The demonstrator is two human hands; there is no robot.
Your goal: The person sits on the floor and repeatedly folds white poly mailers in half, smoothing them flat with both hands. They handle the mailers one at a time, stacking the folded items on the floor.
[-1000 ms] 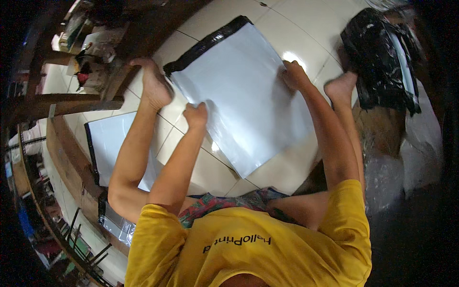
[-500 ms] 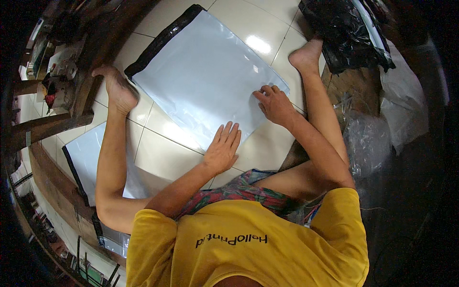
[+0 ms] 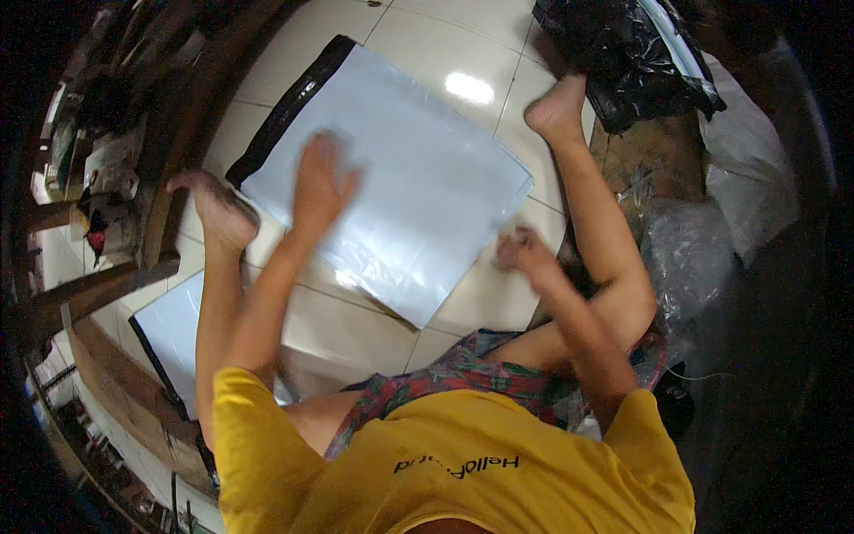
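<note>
Okay, white bag: lying flat on the tiled floor (image 3: pixel 445 49) between my feet, set at a slant, with nothing on top of it but maybe my left hand. That's the big white bag (image 3: pixel 418 169).
Black strip: runs along the far-left edge of that bag; the black strip (image 3: pixel 289 107) looks shiny and a bit crinkled.
Left hand: my left hand (image 3: pixel 325 187) is over the bag on the strip side, fingers spread, thumb out, gripping nothing. Pretty blurry, so can't tell if it's touching the plastic or just above it.
Right hand: my right hand (image 3: pixel 527 249) is just off the bag's lower right edge, fingers loosely bent. Blurred too, and I can't tell if there's anything pinched in there.
Feet: left foot (image 3: pixel 222 214) right by the strip's lower end, right foot (image 3: pixel 556 107) over near the black bundle (image 3: pixel 623 67).
Smaller white patch: another white bag, black edge and all, shows out past my left leg; the second bag (image 3: pixel 173 329) sits next to a wooden beam (image 3: pixel 124 374).
Right side: crumpled clear plastic (image 3: pixel 685 249) beyond my right knee.
Clothes: yellow shirt (image 3: pixel 454 436), patterned shorts (image 3: pixel 427 383).
</note>
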